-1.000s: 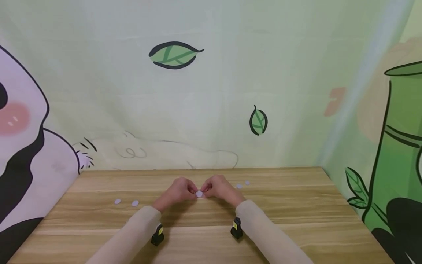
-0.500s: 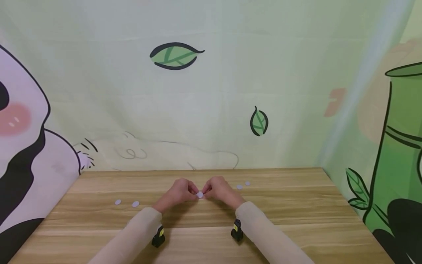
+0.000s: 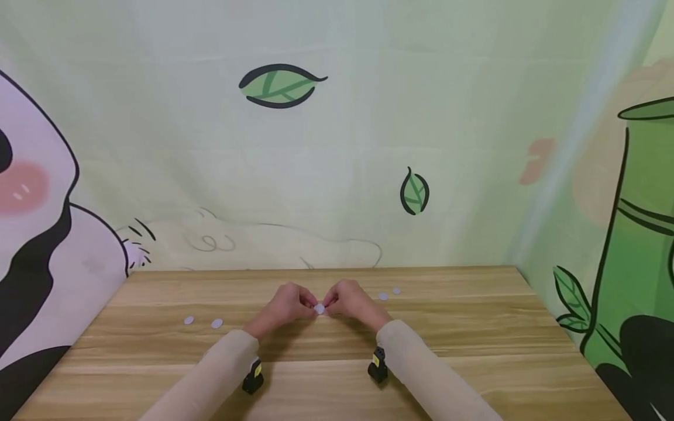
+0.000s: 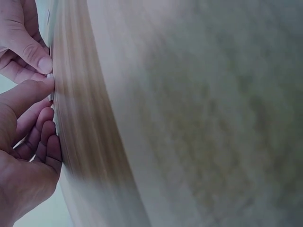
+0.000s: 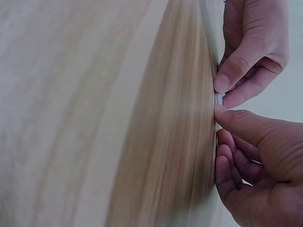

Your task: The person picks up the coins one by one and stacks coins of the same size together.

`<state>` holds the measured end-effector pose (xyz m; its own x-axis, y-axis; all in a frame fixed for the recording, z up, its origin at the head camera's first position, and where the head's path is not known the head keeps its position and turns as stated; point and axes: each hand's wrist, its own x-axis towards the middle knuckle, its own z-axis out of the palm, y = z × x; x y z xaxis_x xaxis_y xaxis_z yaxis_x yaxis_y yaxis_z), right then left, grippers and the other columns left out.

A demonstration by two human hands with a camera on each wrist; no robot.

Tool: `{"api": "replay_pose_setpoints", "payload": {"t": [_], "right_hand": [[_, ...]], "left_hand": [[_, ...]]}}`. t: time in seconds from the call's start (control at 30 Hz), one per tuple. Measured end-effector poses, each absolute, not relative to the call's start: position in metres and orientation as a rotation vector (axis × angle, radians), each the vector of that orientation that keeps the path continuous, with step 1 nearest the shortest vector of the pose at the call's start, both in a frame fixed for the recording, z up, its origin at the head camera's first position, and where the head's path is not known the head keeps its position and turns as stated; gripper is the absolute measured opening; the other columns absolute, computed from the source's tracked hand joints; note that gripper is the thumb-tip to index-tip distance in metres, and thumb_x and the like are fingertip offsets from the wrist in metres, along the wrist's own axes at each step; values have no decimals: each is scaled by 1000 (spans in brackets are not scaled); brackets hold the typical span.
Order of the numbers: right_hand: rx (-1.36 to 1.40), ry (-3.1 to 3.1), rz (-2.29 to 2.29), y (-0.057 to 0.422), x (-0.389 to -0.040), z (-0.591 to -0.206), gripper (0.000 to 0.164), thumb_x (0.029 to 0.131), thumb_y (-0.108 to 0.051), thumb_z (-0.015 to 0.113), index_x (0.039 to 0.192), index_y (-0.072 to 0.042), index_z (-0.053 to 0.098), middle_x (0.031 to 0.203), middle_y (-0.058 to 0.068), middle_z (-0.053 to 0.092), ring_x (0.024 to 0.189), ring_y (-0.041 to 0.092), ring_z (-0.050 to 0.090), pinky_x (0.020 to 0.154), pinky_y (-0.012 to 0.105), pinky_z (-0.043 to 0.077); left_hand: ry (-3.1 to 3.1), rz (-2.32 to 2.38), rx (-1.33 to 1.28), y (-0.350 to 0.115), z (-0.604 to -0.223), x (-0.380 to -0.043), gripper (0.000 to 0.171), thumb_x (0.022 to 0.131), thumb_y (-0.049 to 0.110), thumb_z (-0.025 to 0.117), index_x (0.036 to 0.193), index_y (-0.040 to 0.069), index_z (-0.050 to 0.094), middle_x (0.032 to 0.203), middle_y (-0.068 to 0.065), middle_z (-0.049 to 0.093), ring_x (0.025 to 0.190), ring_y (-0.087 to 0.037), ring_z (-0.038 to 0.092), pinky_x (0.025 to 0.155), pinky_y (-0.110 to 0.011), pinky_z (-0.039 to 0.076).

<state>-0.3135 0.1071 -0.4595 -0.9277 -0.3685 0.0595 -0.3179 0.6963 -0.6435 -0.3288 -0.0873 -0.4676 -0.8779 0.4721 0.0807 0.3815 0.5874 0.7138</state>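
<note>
Between my two hands, low over the middle of the table, is a small white round disc [image 3: 319, 309]. Thumb and fingers of my left hand [image 3: 288, 304] pinch its left edge, while my right hand [image 3: 347, 298] pinches the right edge. Seen edge-on in the right wrist view, the white piece [image 5: 218, 99] shows a layered rim; whether it is one disc or a stack I cannot tell. The left wrist view shows both thumbs meeting close at the disc [image 4: 50, 90], which they mostly hide.
Two similar white discs lie flat on the wood-grain table [image 3: 316, 386] to the left, one [image 3: 217, 323] nearer my left arm and another [image 3: 188, 320] farther out. On the right lie two more discs [image 3: 383, 296]. A printed cloth backdrop [image 3: 337, 146] stands behind the table.
</note>
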Motion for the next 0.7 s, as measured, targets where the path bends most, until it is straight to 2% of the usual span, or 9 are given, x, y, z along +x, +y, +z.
{"api": "replay_pose_setpoints", "payload": {"t": [0.23, 0.5, 0.7], "right_hand": [[-522, 2784, -1086, 107, -313, -459, 6, 83, -4, 83, 87, -3, 79, 78, 2, 73, 70, 5, 56, 68, 19, 47], [-587, 2798, -1089, 110, -314, -459, 6, 83, -4, 83, 87, -4, 78, 78, 1, 73, 72, 5, 57, 70, 21, 48], [-676, 2775, -1149, 125, -314, -458, 11, 87, -9, 80, 97, -6, 77, 86, -1, 74, 78, 6, 60, 73, 23, 50]], "left_hand": [[2708, 1168, 697, -86, -466, -329, 13, 77, 7, 88, 84, 1, 79, 71, 1, 70, 67, -5, 53, 59, -20, 43], [2717, 1168, 676, -84, -463, -328, 13, 76, 7, 88, 83, 1, 78, 72, 0, 71, 67, -6, 54, 60, -21, 44], [2704, 1180, 660, -83, -463, -325, 13, 76, 7, 88, 82, 1, 78, 71, 0, 70, 64, -6, 54, 57, -20, 44]]}}
